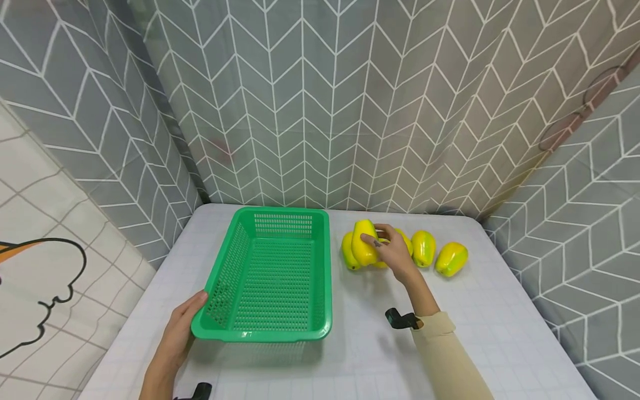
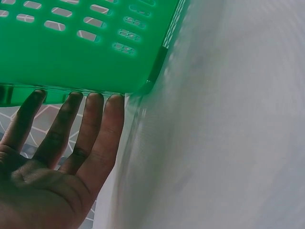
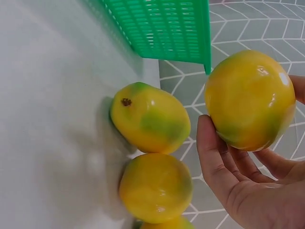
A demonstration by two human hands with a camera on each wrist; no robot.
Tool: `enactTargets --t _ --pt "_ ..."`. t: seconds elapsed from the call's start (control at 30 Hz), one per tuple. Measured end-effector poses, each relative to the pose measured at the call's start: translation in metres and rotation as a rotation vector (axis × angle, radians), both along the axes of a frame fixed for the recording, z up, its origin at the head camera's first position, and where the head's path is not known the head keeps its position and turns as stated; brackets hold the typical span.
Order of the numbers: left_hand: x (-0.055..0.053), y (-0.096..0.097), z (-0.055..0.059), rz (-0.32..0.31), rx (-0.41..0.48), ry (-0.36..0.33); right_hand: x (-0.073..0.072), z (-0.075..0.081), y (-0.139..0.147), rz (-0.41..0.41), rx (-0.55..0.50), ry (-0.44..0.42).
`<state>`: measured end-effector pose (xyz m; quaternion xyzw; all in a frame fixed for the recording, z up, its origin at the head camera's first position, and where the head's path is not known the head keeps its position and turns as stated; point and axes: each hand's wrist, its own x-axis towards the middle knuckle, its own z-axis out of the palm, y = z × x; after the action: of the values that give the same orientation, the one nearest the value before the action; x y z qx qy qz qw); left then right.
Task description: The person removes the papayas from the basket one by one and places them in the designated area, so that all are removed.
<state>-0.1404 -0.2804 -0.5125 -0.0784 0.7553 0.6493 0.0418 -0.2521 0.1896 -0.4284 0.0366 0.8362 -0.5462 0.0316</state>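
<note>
A green plastic basket (image 1: 270, 335) with slotted walls sits left of centre on the white table. My left hand (image 1: 177, 328) holds its near left corner; in the left wrist view the fingertips (image 2: 114, 102) meet the rim, while the thumb is hidden there. My right hand (image 1: 395, 253) grips a glossy yellow-green fruit (image 1: 364, 242), mango-like in shape, up above the others. Beneath it lies another such fruit (image 1: 348, 253), partly covered. More of them are half hidden behind the hand. In the right wrist view the held fruit (image 3: 250, 100) rests between thumb and fingers.
Two more yellow-green fruits, one upright-looking fruit (image 1: 423, 248) and one slanted fruit (image 1: 451, 259), lie to the right. Patterned grey curtains (image 1: 320, 111) stand behind and beside the white table (image 1: 370, 366). Black wrist mounts (image 1: 400, 319) are worn on both wrists.
</note>
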Motion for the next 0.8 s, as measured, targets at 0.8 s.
enactTargets --t 0.8 --pt "-0.001 -0.001 -0.001 -0.001 -0.002 -0.03 0.035 -0.034 0.003 -0.033 0.01 0.002"
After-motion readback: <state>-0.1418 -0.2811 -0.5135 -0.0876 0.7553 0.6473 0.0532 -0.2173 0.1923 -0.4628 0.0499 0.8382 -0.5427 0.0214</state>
